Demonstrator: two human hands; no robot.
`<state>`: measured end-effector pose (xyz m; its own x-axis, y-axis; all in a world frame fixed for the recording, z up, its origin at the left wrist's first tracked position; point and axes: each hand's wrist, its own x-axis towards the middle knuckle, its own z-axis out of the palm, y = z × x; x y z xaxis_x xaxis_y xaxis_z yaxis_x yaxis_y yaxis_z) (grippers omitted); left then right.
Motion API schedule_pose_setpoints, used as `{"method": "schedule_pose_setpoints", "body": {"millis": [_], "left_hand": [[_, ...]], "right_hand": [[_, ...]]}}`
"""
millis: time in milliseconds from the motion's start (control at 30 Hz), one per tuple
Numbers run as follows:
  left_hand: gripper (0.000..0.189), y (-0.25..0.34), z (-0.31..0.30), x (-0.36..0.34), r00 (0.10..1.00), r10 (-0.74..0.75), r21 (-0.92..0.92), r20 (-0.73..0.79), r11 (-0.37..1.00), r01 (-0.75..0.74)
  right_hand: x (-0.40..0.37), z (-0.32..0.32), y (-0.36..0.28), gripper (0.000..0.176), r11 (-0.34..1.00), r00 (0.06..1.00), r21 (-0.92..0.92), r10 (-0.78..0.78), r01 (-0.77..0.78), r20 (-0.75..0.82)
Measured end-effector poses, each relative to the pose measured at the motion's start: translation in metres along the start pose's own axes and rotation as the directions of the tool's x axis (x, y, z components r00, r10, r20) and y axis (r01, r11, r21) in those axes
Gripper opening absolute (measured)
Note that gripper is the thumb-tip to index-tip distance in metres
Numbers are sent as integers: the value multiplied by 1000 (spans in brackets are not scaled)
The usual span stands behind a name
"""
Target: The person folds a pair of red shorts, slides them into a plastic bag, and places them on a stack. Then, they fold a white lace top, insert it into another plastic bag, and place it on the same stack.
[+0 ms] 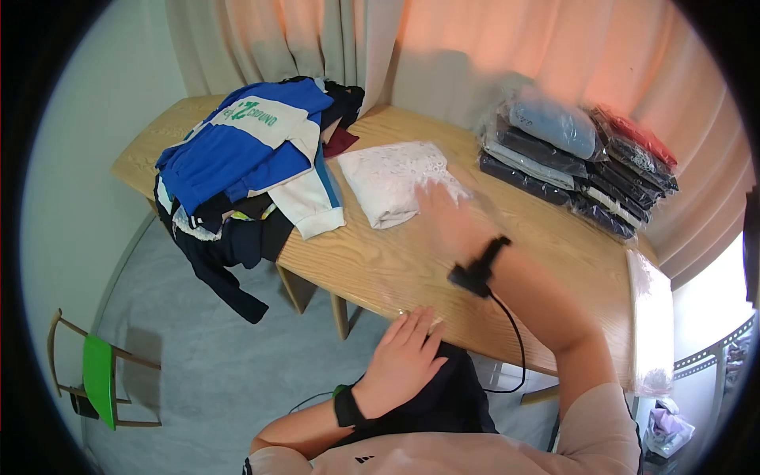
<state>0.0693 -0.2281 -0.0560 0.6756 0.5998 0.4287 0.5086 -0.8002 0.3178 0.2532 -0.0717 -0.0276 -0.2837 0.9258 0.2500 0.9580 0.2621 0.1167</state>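
Observation:
A folded white lace garment (385, 184) lies on the wooden table, its lacy part toward the right. My right hand (450, 220), blurred by motion, reaches over the table with its fingers stretched out, the fingertips overlapping the garment's right edge. A black band with a small box and a cable is on that wrist. Flat at the table's near edge rests my left hand (405, 358), fingers extended and slightly apart, a black band on its wrist. Left of the white garment, a blue and white sweatshirt (245, 142) tops a heap of loose clothes.
Two stacks of clothes in clear bags stand back right, with a light-blue bagged garment (552, 123) and a red one (638, 136) on top. Clear plastic bags (651, 324) lie at the table's right end. A green chair (99, 380) stands on the floor left.

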Motion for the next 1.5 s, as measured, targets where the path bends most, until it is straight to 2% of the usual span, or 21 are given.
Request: {"method": "schedule_pose_setpoints", "body": {"millis": [33, 100, 167, 233, 267, 300, 367, 400, 433, 533, 633, 767, 933, 1000, 1167, 1200, 1233, 1267, 1300, 1367, 1500], "left_hand": [[48, -2, -12, -7, 1000, 2, -17, 26, 1000, -2], [33, -12, -32, -26, 998, 59, -156, -3, 986, -59], [21, -30, -51, -45, 983, 63, -261, -173, 959, -107], [18, -47, -66, -48, 939, -134, -270, -317, 962, 46], [18, -56, -76, -37, 892, -281, -284, -353, 941, 184], [22, -69, -74, -27, 824, -493, -470, -280, 819, 330], [30, -92, -67, -4, 741, -670, -646, -52, 589, 486], [31, -95, -67, 8, 668, -737, -688, 105, 431, 584], [31, -99, -64, 15, 677, -730, -682, 95, 448, 579], [28, -108, -55, 28, 628, -719, -655, 298, 325, 683], [24, -106, -48, 29, 707, -643, -598, 294, 453, 661], [24, -91, -35, 28, 773, -526, -640, 353, 467, 610], [26, -48, -22, 30, 784, -449, -685, 429, 403, 606], [24, -36, -22, 26, 791, -416, -685, 449, 408, 604], [17, -49, -20, -9, 881, -311, -806, 356, 375, 458], [22, -46, -21, -11, 974, -225, -401, -11, 894, 201], [22, -42, -26, -7, 974, -225, -397, -6, 895, 204], [37, -36, -31, 4, 999, -35, -255, -35, 967, 25], [53, -34, -35, 16, 987, 157, -105, -35, 981, -160], [58, -40, -36, 40, 951, 300, -30, 66, 954, -299], [61, -40, -28, 65, 805, 524, 47, 278, 829, -557]], "right_hand": [[-26, -15, -6, 47, 993, 993, -3, -117, 117, 22], [-89, -49, -7, 37, 857, 891, 309, -450, 412, 60], [-108, -151, -21, 33, 751, 623, 645, -574, 141, 532], [-114, -155, 30, 33, 403, 667, 901, -629, -160, 400], [-114, -149, 46, 30, 318, 869, 918, -353, -237, 347], [-110, -136, 59, 28, 216, 958, 938, -25, -273, 285], [-91, -97, 83, 24, 306, 882, 883, 422, -355, 209], [-85, -67, 102, 22, 205, 815, 853, 462, -480, 348], [-83, -45, 117, 23, 102, 733, 801, 483, -590, 478], [-94, -23, 114, 24, 54, 715, 744, 331, -666, 615], [-118, -32, 109, 19, -38, 779, 812, 259, -583, 571], [-178, -36, 120, 18, 60, 789, 814, 299, -577, 537], [-262, -71, 100, 25, -147, 652, 792, 490, -593, 579], [-290, -78, 93, 26, -24, 677, 809, 532, -587, 508], [-347, -88, 67, 22, -174, 573, 785, 593, -595, 566], [-356, -73, 63, 24, 218, 653, 800, 711, -559, 263], [-361, -63, 61, 34, 583, 727, 651, 684, -487, -68], [-361, -59, 63, 55, 620, 760, 616, 648, -485, -53], [-355, -60, 63, 55, 621, 760, 619, 648, -482, -59], [-336, -64, 62, 55, 819, 863, 508, 438, -268, -251], [-316, -75, 71, 53, 933, 960, 313, 232, -175, -155]]}}
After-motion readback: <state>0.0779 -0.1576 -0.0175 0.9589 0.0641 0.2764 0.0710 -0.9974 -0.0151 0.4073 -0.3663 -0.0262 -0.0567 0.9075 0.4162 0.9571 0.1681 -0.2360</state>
